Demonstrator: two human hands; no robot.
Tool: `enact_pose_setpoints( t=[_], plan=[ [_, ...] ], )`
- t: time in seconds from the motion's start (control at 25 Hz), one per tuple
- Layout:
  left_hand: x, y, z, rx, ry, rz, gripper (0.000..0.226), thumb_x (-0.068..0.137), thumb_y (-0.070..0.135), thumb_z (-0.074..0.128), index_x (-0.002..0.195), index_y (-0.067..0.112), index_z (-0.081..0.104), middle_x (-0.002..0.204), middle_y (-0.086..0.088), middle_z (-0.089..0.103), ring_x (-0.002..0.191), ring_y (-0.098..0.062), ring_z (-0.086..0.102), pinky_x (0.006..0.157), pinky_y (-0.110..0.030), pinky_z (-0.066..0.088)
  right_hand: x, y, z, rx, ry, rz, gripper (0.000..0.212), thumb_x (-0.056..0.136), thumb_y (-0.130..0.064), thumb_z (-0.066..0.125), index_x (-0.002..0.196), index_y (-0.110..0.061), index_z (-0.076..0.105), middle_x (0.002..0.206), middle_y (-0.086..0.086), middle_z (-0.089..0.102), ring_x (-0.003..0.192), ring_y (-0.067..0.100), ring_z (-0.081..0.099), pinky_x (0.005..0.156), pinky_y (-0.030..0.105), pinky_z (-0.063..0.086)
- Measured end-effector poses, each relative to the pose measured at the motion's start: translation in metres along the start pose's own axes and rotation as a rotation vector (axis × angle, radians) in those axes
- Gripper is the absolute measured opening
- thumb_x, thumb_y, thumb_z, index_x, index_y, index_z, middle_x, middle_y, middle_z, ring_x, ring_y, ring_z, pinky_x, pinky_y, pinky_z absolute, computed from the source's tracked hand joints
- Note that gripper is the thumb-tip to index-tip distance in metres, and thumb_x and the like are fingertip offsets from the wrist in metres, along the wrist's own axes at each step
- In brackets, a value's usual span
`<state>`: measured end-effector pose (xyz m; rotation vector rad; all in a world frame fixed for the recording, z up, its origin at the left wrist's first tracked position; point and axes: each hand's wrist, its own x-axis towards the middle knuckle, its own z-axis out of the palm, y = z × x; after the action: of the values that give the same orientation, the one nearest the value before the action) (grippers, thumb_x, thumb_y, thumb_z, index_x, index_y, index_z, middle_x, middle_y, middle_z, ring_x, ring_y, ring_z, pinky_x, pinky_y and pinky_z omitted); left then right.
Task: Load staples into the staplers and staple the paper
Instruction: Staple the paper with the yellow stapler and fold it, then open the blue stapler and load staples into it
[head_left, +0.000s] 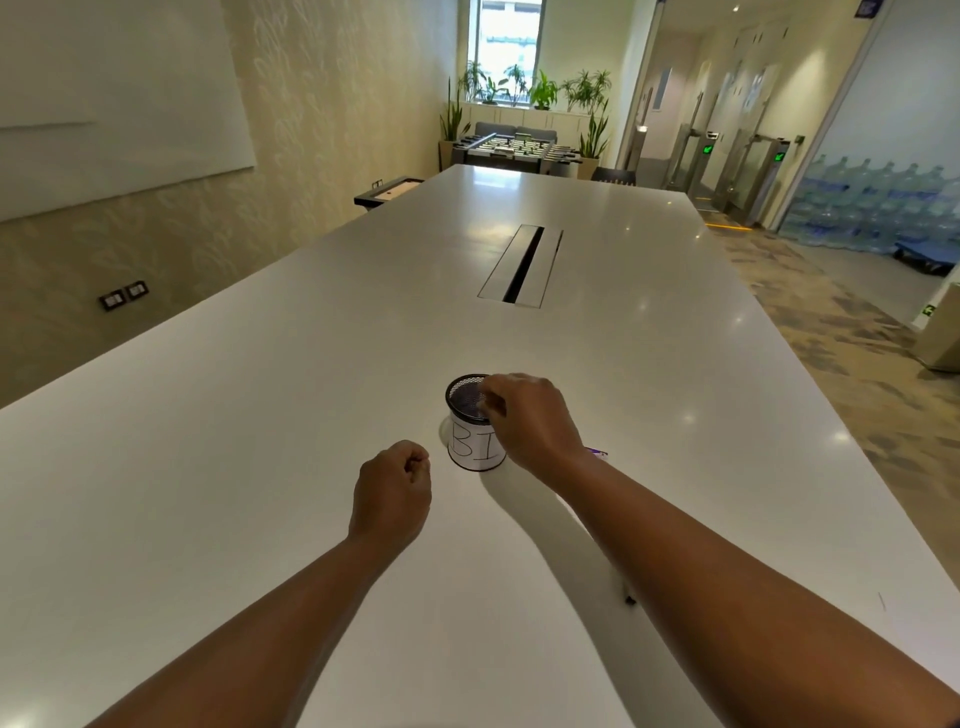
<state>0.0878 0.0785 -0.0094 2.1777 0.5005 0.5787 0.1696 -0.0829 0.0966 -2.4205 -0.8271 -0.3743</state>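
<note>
Reaching right hand over black mesh cup mid-counter, fingers curled at cup's rim; cannot tell whether grip has hold of rim or anything small. Cup upright, wrapped in white paper label with hand-drawn letters. Left hand just left of cup, apart from it, grip closed in a loose fist, nothing seen in it. Purple-tipped item peeking out behind right wrist, mostly hidden. No stapler or paper sheet seen. Small dark object under right forearm.
</note>
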Motion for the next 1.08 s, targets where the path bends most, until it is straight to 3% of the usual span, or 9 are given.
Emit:
enact_pose_setpoints(
  t=[0.16,0.28,0.36,0.72,0.8,0.92,1.04,1.08],
  plan=[
    [-0.003,0.003,0.000,0.037,-0.009,0.021,0.019,0.092,0.017,0.061,0.077,0.028,0.063,0.062,0.012,0.064,0.060,-0.005,0.061,0.054,-0.022,0.043,-0.020,0.016,-0.008,0.058,0.092,0.035,0.013,0.094,-0.012,0.061,0.095,-0.013,0.074,0.084,0.005,0.071,0.075,0.025,0.061,0.069,0.038,0.050],
    [-0.011,0.008,0.001,0.043,-0.049,0.050,0.019,0.093,0.017,0.061,0.078,0.027,0.064,0.062,0.011,0.064,0.060,-0.006,0.061,0.052,-0.021,0.043,-0.043,0.032,-0.024,0.094,0.153,0.130,0.018,0.094,-0.008,0.063,0.104,-0.013,0.077,0.096,0.006,0.077,0.084,0.023,0.068,0.075,0.030,0.050],
    [-0.019,0.015,0.004,0.004,-0.063,0.024,0.019,0.093,0.016,0.062,0.077,0.026,0.065,0.063,0.009,0.066,0.061,-0.007,0.062,0.053,-0.022,0.044,-0.063,0.045,-0.037,0.113,0.175,0.207,0.019,0.092,-0.006,0.062,0.102,-0.013,0.078,0.099,0.004,0.078,0.088,0.020,0.070,0.076,0.025,0.046],
    [-0.060,0.071,0.042,-0.257,-0.176,-0.090,0.017,0.088,0.019,0.065,0.072,0.023,0.069,0.059,0.009,0.067,0.056,-0.009,0.060,0.052,-0.023,0.048,-0.150,0.074,-0.071,0.178,0.195,0.575,0.020,0.088,-0.011,0.067,0.107,-0.012,0.073,0.089,-0.003,0.072,0.080,0.014,0.064,0.075,0.025,0.049],
    [-0.070,0.084,0.054,-0.289,-0.237,-0.077,0.014,0.087,0.018,0.067,0.075,0.025,0.071,0.064,0.012,0.070,0.061,-0.008,0.064,0.056,-0.022,0.051,-0.165,0.067,-0.065,0.175,0.160,0.610,0.033,0.086,-0.015,0.070,0.118,-0.011,0.069,0.098,0.000,0.070,0.089,0.017,0.065,0.086,0.032,0.052],
    [-0.082,0.096,0.070,-0.282,-0.285,-0.014,0.014,0.090,0.018,0.069,0.080,0.028,0.071,0.068,0.013,0.072,0.065,-0.002,0.067,0.057,-0.014,0.049,-0.183,0.053,-0.051,0.133,0.096,0.613,0.049,0.086,-0.022,0.071,0.133,-0.011,0.061,0.125,0.003,0.066,0.118,0.021,0.060,0.099,0.029,0.043],
    [-0.093,0.098,0.081,-0.182,-0.296,0.111,0.016,0.096,0.019,0.064,0.089,0.033,0.068,0.082,0.016,0.072,0.075,0.002,0.066,0.062,-0.007,0.044,-0.198,0.046,-0.035,0.125,0.099,0.572,0.024,0.082,-0.022,0.068,0.103,-0.017,0.058,0.103,-0.001,0.062,0.096,0.020,0.057,0.081,0.030,0.040],
    [-0.096,0.097,0.083,-0.147,-0.308,0.161,0.014,0.098,0.020,0.062,0.097,0.032,0.070,0.089,0.015,0.074,0.080,0.001,0.067,0.067,-0.006,0.044,-0.202,0.046,-0.029,0.135,0.086,0.569,0.024,0.084,-0.022,0.067,0.104,-0.014,0.056,0.105,0.005,0.060,0.096,0.022,0.056,0.083,0.035,0.044]
  ],
)
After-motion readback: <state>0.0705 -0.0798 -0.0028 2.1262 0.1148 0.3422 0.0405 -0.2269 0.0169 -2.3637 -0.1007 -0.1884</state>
